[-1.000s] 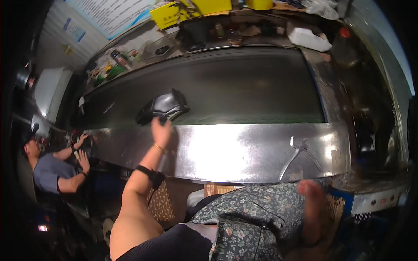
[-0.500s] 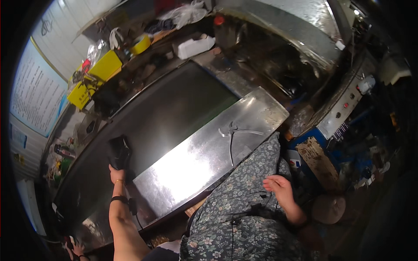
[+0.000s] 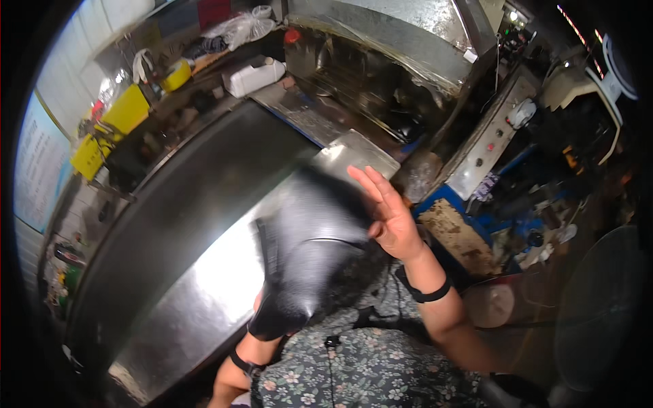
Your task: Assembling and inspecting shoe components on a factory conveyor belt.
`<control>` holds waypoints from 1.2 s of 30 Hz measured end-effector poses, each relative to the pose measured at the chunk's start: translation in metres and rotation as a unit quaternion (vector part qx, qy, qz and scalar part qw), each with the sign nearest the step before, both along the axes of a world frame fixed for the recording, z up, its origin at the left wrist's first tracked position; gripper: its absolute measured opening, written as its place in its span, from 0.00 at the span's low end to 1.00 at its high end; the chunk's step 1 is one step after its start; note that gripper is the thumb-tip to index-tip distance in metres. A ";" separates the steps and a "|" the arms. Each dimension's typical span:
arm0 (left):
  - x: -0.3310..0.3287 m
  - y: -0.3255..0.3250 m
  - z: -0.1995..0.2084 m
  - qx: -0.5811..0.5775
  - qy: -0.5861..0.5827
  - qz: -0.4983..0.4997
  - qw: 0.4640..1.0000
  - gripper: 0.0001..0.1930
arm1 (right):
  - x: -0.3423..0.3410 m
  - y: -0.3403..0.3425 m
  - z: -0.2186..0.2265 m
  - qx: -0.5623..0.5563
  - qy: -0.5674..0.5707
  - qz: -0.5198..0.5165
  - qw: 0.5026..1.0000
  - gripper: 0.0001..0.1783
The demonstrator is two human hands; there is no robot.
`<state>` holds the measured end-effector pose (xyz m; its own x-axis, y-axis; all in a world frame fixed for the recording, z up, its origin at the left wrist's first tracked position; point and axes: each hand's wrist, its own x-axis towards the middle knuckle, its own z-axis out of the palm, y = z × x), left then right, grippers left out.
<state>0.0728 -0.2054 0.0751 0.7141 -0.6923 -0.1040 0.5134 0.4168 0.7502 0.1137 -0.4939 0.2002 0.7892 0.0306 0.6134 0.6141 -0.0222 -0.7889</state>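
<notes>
Floral apron [image 3: 367, 374] is closest to us, with the black boot [image 3: 306, 251] up in front of it, over the near edge of the metal bench [image 3: 177, 326]. Motion blur, so we can't read its exact cut; one curved seam shows.

Our left hand [image 3: 260, 345] is clamped on the boot's lower end from the far-left side. Most of it is hidden behind the boot; a bit of finger shows at the edge. We read it as a low grip so the hand carries the weight and leaves the upper part exposed.

Our right hand [image 3: 398, 228]: fingers apart, thumb off to the side, palm toward the boot's right side. Contact or small gap, can't tell. No grip there; the left seems to take the load. Black band [image 3: 425, 292] on that wrist.

Past the bench strip: dark conveyor belt [image 3: 183, 197] running alongside, probably set that way for short reach. Right side: round stool seat [image 3: 490, 304], then control panel [image 3: 486, 143] with buttons facing out, presumably for quick access.

Back ledge: white plastic jug [image 3: 255, 78], yellow tape roll [image 3: 177, 75], yellow box [image 3: 127, 109], likely parked there to stay off the belt. Clear plastic bag [image 3: 241, 27] beyond. Pale poster [image 3: 41, 163] on the wall at far left.
</notes>
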 end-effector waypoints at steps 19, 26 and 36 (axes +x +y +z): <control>0.046 -0.168 0.037 0.311 -0.424 0.053 0.849 0.48 | -0.031 -0.061 -0.030 -0.297 0.188 -0.008 0.936 0.26; 0.043 -0.167 0.031 0.284 -0.448 0.081 0.844 0.45 | -0.038 -0.051 -0.036 -0.312 0.186 -0.069 0.929 0.25; 0.081 -0.167 0.051 0.265 -0.475 0.008 0.839 0.41 | -0.119 -0.027 -0.136 0.005 0.392 -0.226 0.892 0.18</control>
